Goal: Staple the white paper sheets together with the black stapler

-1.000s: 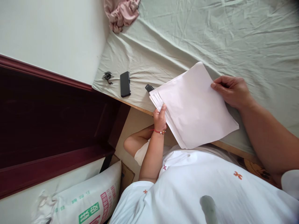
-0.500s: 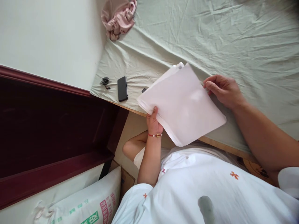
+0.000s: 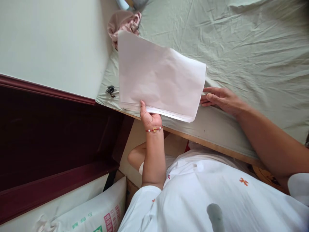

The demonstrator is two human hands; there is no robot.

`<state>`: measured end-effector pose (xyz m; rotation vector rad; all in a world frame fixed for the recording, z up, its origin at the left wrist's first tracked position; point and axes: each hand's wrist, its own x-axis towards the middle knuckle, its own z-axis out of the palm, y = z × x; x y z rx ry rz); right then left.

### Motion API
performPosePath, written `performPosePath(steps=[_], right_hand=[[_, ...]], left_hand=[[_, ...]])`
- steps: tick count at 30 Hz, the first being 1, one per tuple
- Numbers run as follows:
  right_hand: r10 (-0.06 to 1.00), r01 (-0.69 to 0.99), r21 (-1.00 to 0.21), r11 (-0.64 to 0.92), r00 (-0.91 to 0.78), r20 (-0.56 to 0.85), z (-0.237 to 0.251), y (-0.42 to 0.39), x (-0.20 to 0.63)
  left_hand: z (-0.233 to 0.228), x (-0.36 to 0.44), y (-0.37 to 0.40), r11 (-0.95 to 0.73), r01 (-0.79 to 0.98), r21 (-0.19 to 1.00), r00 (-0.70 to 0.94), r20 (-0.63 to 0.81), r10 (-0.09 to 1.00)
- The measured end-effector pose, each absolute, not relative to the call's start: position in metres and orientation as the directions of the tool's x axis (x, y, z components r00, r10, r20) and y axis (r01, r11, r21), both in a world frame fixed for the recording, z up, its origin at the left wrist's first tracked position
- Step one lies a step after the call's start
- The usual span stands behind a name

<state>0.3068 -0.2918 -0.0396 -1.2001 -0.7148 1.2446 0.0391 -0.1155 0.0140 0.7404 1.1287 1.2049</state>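
Observation:
A stack of white paper sheets (image 3: 161,77) is held up over the edge of the cloth-covered surface. My left hand (image 3: 150,116) grips its near edge, thumb on top and the other fingers hidden beneath. A red bracelet circles that wrist. At the right edge of the sheets is my right hand (image 3: 218,99), its fingers stretched out and parted, the tips close to the paper. Whether they touch it I cannot tell. Nothing shows in that hand.
A pale green cloth (image 3: 253,64) covers the surface. Keys (image 3: 111,90) lie near its left corner, and a crumpled pink cloth (image 3: 124,23) lies behind the sheets. On the floor at lower left is a white printed sack (image 3: 96,209), below a dark red wooden panel (image 3: 48,135).
The sheets have moved left and away from me and turned, now covering the phone. My left hand has moved with them. My right hand has opened from a pinch.

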Motion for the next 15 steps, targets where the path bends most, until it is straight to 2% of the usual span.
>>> performPosePath(steps=[3,5,8,11,15], right_hand=[[0.979,-0.317,-0.943,-0.104,0.134,-0.153,-0.036,-0.292,0.301],[0.977,-0.359,-0.932,-0.054,0.172,-0.123,-0.037,-0.291,0.296],[0.931,-0.43,-0.902,0.041,0.343,-0.121,-0.04,-0.288,0.294],[0.869,-0.432,-0.892,0.134,0.485,-0.104,-0.039,-0.287,0.299],[0.862,-0.315,-0.929,0.194,0.506,0.008,-0.027,-0.291,0.307]], left_hand=[[0.015,0.061,-0.13,0.203,-0.469,0.859,-0.066,-0.263,0.963],[0.009,0.069,-0.138,0.205,-0.495,0.845,-0.025,-0.249,0.968],[-0.007,0.063,-0.141,0.228,-0.435,0.871,0.008,-0.249,0.969],[-0.02,0.039,-0.135,0.244,-0.28,0.928,0.011,-0.251,0.968],[-0.02,0.006,-0.123,0.083,-0.26,0.962,0.141,-0.048,0.989]])
